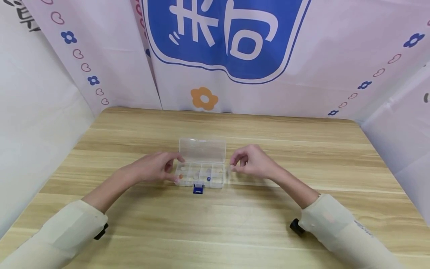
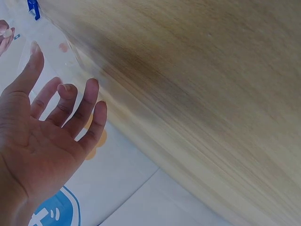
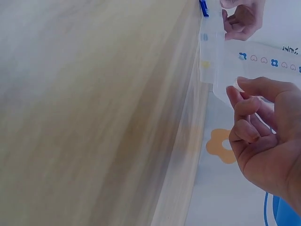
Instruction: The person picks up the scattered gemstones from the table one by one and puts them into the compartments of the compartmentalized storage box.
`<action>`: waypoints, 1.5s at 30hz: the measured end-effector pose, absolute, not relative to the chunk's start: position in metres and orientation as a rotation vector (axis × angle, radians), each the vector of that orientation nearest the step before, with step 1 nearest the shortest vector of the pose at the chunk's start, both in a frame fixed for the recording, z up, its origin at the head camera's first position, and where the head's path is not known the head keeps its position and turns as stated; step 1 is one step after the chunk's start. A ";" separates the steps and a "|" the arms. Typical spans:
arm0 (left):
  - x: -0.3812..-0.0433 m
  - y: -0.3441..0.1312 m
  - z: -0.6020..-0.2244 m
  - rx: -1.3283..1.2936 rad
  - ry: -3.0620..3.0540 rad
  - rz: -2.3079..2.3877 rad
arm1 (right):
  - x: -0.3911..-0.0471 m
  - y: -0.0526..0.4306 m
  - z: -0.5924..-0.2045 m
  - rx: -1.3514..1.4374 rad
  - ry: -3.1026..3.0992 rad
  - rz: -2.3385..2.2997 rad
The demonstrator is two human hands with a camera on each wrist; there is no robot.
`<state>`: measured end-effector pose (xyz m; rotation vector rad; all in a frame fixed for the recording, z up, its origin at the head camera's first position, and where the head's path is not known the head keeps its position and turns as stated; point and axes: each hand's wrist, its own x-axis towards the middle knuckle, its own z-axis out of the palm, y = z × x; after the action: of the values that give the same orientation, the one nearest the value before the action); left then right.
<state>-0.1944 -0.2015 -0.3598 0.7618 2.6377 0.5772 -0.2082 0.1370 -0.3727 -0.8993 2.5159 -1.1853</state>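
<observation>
A clear plastic compartment box (image 1: pixel 201 185) sits on the table with its lid (image 1: pixel 202 150) raised at the back. A blue latch (image 1: pixel 198 189) hangs from its front. Several small pieces lie in its compartments, among them an orange one (image 1: pixel 180 176) and a blue one (image 1: pixel 208 179). My left hand (image 1: pixel 156 167) is at the box's left end, thumb by the front corner and forefinger by the back; its fingers are relaxed (image 2: pixel 47 136). Just off the right end, my right hand (image 1: pixel 253 161) pinches a small pale piece (image 2: pixel 7 33) between thumb and forefinger.
The wooden table (image 1: pixel 215 228) reaches back to a printed cloth (image 1: pixel 285 97) with a blue sign and an orange flower. White cloth (image 1: pixel 37 112) hangs at the left side. Black straps (image 1: pixel 297 227) show under the sleeves.
</observation>
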 end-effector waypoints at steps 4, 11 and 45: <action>-0.195 -0.202 -0.360 0.766 2.640 0.577 | -0.207 0.132 -0.372 -0.926 2.504 -1.192; -0.195 -0.201 -0.361 0.771 2.641 0.583 | -0.207 0.124 -0.375 -0.993 2.476 -1.190; -0.197 -0.203 -0.362 0.783 2.638 0.579 | -0.200 0.098 -0.380 -1.072 2.474 -0.993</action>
<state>-0.1967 -0.2030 -0.3621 0.7832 2.6375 0.5786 -0.1997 0.0978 -0.3799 -1.0724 2.4736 -0.9933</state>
